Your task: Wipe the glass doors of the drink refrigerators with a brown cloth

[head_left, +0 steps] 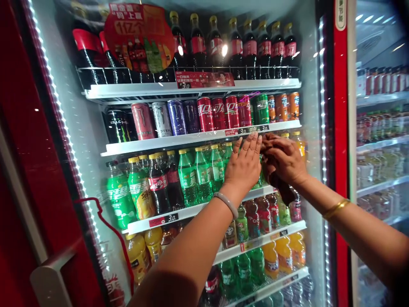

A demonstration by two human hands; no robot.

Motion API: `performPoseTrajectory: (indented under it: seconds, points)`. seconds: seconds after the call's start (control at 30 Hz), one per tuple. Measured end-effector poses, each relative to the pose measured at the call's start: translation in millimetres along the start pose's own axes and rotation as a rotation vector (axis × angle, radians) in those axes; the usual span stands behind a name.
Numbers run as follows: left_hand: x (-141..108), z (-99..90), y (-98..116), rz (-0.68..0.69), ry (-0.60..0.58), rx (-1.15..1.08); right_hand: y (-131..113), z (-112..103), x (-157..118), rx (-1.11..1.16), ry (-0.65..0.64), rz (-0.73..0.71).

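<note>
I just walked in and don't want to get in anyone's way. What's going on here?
A person stands at a drinks cooler. Their right hand holds a bunched, dark brown cloth, which hangs down below the fingers. Their left hand is spread beside it, apparently flat against the glass, holding nothing. Behind the hands, cans and bottles stand in rows on the shelves.

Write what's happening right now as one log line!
left hand: spread against glass door | right hand: holding brown cloth | behind glass: bottles, cans
</note>
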State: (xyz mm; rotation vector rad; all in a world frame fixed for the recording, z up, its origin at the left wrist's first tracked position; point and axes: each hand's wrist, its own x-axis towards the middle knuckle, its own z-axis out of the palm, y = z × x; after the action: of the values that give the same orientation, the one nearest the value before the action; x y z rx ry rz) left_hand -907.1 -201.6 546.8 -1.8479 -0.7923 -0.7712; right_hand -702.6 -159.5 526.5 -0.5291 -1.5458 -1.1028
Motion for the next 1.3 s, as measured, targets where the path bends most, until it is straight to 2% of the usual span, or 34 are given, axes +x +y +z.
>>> performPoseTrajectory:
  seconds: [0.07, 0.13, 0.17, 0.27, 0.33, 0.4, 0.43, 0.5, 0.57, 0.63, 0.7, 0.77, 0.83, 0.87, 0.93, 1.0, 1.07, 1.13, 1.23, 1.3]
  points:
    - [-0.7, 2.2, 0.5, 0.008, -0.004, 0.032, 6.5, 5.0, 14.2, -0.070, 0.069, 0.137]
    - [-0.8, 1.3, 0.1, 0.017, -0.002, 0.054, -1.5, 12.0, 26.3, -0.113, 0.128, 0.247]
    - [-0.9, 0.2, -0.1, 0.014, -0.003, 0.060, -8.4, 13.9, 28.0, -0.108, 0.137, 0.255]
    - [-2.0, -1.9, -0.1, -0.004, -0.008, 0.084, -20.7, 8.8, 10.7, -0.029, 0.073, 0.120]
    - [-2.5, -1.2, 0.6, 0.001, -0.006, 0.107, -11.3, -0.3, -8.8, 0.021, 0.003, 0.018]
    - [-2.3, 0.6, 1.3, 0.007, 0.001, 0.125, 9.1, -7.5, -19.3, 0.028, -0.037, -0.016]
    - [-2.1, 1.5, 1.6, 0.010, 0.004, 0.130, 19.3, -8.9, -18.7, 0.015, -0.034, 0.006]
    - [-1.6, 2.6, 1.8, 0.007, 0.003, 0.129, 31.1, -6.1, -6.9, -0.037, 0.025, 0.139]
    - [-1.5, 2.5, 1.6, 0.002, -0.006, 0.120, 25.5, 1.5, 9.6, -0.090, 0.118, 0.321]
    - [-1.9, 1.8, 1.0, 0.004, -0.019, 0.114, 6.1, 8.1, 17.7, -0.104, 0.167, 0.390]
    - [-2.6, 1.4, 0.6, 0.019, -0.019, 0.114, -14.2, 8.4, 9.5, -0.050, 0.135, 0.261]
    - [-3.1, 2.1, 0.5, 0.024, -0.002, 0.118, -21.5, 1.2, -12.4, 0.027, 0.060, 0.059]
    - [-3.1, 3.7, 1.0, 0.015, 0.015, 0.117, -9.2, -10.3, -36.6, 0.063, -0.007, -0.063]
    - [-2.8, 4.6, 1.3, 0.009, 0.019, 0.114, 2.6, -15.6, -45.0, 0.058, -0.029, -0.073]
    - [-1.9, 5.8, 2.0, 0.004, 0.016, 0.104, 28.8, -21.4, -47.9, 0.008, -0.032, -0.006]
    - [-0.9, 5.8, 2.4, 0.002, 0.012, 0.095, 44.4, -18.0, -32.4, -0.067, 0.030, 0.155]
    - [-0.4, 5.0, 2.3, 0.000, 0.003, 0.081, 39.9, -7.7, -8.0, -0.131, 0.114, 0.337]
    - [-0.4, 4.1, 1.9, 0.000, -0.013, 0.062, 19.2, 3.3, 10.7, -0.126, 0.168, 0.395]
    - [-1.2, 4.1, 0.7, 0.000, -0.017, 0.032, -9.9, 6.2, 7.5, -0.004, 0.103, 0.142]
    - [-1.9, 4.9, 0.0, 0.004, 0.002, 0.014, -7.1, -4.1, -11.7, 0.053, 0.034, -0.019]
